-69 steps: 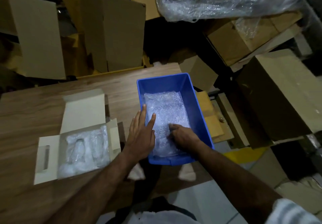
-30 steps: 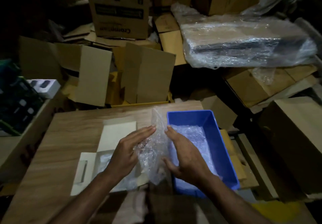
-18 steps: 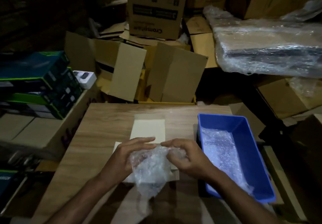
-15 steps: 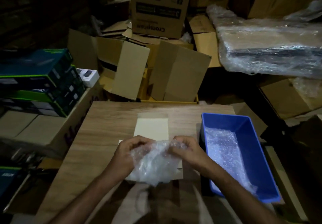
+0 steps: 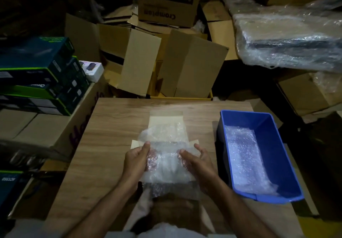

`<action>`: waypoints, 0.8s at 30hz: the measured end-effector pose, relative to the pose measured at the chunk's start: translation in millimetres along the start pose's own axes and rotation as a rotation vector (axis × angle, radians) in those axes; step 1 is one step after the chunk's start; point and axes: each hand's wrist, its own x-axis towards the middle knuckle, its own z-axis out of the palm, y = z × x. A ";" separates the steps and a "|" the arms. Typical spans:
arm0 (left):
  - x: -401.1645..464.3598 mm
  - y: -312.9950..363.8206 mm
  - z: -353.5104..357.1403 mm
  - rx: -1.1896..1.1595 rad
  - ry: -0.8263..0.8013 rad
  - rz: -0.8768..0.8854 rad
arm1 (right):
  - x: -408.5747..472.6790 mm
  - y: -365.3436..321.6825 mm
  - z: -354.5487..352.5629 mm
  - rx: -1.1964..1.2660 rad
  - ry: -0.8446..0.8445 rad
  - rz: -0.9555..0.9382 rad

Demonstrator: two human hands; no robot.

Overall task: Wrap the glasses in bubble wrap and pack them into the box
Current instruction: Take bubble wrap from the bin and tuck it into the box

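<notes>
1. desk point(image 5: 114, 126): light wood grain, brown streaks.
2. bin point(image 5: 277, 156): solid blue.
3. bubble wrap sheet point(image 5: 166, 156): clear, whitish, dotted bubble texture.
4. small box point(image 5: 166, 121): plain cream flaps.
5. cartons point(image 5: 192, 67) behind desk: plain tan.
6. stacked boxes point(image 5: 38, 74), left: dark teal with green edges.

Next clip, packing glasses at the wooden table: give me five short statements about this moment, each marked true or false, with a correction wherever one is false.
1. Both hands hold the bubble wrap sheet. True: left hand, right hand.
2. The blue bin stands left of the hands. False: it stands to their right.
3. The blue bin is empty. False: more bubble wrap lies in it.
4. The white box lies open under the sheet. True.
5. The box flaps are taped shut. False: they are spread open.
</notes>
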 end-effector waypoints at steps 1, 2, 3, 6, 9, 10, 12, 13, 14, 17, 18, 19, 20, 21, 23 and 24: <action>0.7 -2.3 -4.4 0.016 -0.004 0.065 | 0.8 2.1 -0.8 -0.022 0.034 -0.065; 0.7 -4.4 -8.3 0.015 -0.020 0.108 | 0.8 3.8 -2.8 -0.062 0.041 -0.145; -0.1 -5.0 -11.8 0.003 -0.051 0.135 | 1.6 4.5 -4.7 -0.109 0.028 -0.225; 0.1 2.4 -23.7 -0.006 -0.197 0.173 | 2.7 1.9 -10.0 -0.278 -0.046 -0.351; 1.2 16.2 -36.2 0.034 -0.444 0.136 | 8.3 -1.3 -15.6 -0.303 -0.059 -0.310; 4.3 16.8 -39.0 0.093 -0.512 0.131 | 7.5 -2.7 -16.4 -0.310 -0.081 -0.286; 9.6 15.0 -40.0 0.280 -0.527 0.171 | 2.7 -9.7 -15.2 -0.392 -0.089 -0.261; 11.0 15.6 -37.8 0.391 -0.474 0.218 | -0.5 -13.6 -12.8 -0.476 -0.083 -0.268; 13.3 15.5 -35.0 0.502 -0.409 0.277 | -2.7 -16.0 -11.3 -0.593 -0.076 -0.281; 15.7 18.5 -34.7 0.711 -0.290 0.513 | 1.8 -22.1 -11.3 -0.973 -0.004 -0.405; 17.1 19.3 -38.2 0.756 -0.305 0.552 | 3.5 -22.8 -14.8 -1.025 -0.002 -0.427; 18.7 21.5 -42.3 0.765 -0.356 0.544 | 7.0 -23.3 -19.7 -1.044 -0.004 -0.450; 18.6 25.9 -45.5 0.699 -0.424 0.488 | 9.1 -26.8 -24.1 -1.019 -0.016 -0.436; 17.0 30.5 -47.2 0.559 -0.490 0.403 | 9.1 -31.3 -26.7 -0.909 -0.055 -0.422; 12.0 36.2 -44.1 0.273 -0.533 0.228 | 4.7 -39.4 -26.3 -0.602 -0.200 -0.327; 8.3 37.0 -40.6 0.184 -0.533 0.161 | 3.6 -40.9 -26.1 -0.445 -0.240 -0.263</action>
